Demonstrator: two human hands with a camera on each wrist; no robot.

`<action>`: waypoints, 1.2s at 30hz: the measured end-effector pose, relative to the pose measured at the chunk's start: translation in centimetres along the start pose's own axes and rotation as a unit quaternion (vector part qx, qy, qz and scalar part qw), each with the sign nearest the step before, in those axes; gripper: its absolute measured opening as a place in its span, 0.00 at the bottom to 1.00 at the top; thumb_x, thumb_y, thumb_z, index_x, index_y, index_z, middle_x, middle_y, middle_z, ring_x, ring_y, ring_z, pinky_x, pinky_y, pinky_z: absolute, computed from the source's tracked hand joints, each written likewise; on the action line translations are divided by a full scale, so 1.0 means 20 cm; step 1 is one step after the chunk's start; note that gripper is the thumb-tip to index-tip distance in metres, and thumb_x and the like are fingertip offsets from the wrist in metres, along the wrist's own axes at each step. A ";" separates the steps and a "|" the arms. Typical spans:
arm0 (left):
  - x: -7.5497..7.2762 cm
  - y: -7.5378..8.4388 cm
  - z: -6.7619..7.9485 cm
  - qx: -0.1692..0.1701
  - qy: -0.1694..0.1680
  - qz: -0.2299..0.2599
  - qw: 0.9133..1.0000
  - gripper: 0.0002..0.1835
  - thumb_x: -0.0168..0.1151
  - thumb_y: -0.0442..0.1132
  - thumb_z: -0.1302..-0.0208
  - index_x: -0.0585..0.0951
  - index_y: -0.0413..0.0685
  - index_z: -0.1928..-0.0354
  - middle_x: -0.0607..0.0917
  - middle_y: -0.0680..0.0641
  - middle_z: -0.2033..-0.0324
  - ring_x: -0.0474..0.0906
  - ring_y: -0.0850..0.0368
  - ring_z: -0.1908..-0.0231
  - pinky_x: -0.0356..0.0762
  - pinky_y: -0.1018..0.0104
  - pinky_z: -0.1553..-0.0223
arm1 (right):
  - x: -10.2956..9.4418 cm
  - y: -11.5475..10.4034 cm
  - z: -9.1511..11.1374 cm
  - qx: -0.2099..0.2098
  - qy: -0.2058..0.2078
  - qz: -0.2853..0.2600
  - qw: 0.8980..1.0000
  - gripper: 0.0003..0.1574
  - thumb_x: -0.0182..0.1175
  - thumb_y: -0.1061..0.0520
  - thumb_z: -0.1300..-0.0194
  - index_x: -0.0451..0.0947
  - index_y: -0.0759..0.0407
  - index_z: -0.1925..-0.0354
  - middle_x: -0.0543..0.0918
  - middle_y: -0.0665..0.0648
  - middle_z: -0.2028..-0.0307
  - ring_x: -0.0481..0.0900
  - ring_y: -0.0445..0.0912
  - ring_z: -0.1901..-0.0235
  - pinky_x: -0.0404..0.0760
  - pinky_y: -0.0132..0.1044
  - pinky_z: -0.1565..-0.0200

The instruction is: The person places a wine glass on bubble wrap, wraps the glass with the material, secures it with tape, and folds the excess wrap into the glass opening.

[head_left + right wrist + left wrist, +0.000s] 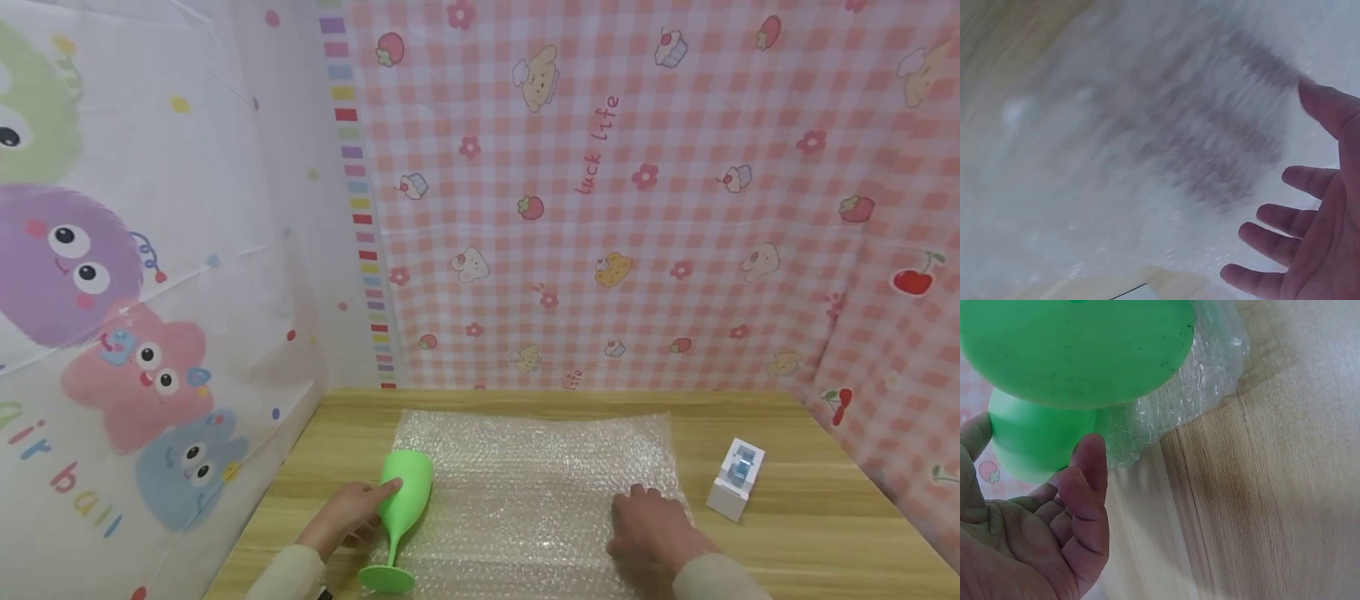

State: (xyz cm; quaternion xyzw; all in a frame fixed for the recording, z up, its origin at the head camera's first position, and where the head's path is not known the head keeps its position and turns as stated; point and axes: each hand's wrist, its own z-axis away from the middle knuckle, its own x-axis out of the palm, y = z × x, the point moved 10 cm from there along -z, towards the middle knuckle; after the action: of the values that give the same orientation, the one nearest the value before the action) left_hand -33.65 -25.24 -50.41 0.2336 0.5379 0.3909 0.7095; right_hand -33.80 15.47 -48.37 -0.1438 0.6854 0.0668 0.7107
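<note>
Left hand [347,518] holds green goblet [408,492] by the bowl, thumb one side, fingers curled at the other. Goblet is over left side of bubble wrap [525,492], base nearer the person, bowl pointing away; can't tell if it touches the wrap. Right hand [651,527] at right side of wrap, fingers spread apart, holding nothing; contact with wrap unclear. White dispenser [737,479] on table [802,542], right of wrap, apart from right hand.

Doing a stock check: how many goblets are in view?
1: the green goblet, held in the left hand at the left side of the bubble wrap. No other goblet shows.
</note>
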 end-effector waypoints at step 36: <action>0.02 0.04 0.01 0.006 0.001 -0.003 1.000 0.42 0.55 0.68 0.36 0.74 0.27 0.52 0.80 0.40 0.68 0.79 0.46 0.69 0.79 0.55 0.69 | -0.03 -0.93 -0.31 -0.182 0.039 -0.068 0.980 0.38 0.66 0.40 0.37 0.72 0.51 0.33 0.75 0.54 0.38 0.74 0.50 0.39 0.78 0.45 0.43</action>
State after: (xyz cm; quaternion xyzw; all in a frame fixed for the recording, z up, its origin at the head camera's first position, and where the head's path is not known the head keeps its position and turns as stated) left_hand -33.63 -24.49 -49.98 0.2359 0.5412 0.3859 0.7089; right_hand -34.41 -3.94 -45.84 -0.3193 0.6780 0.1362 0.6480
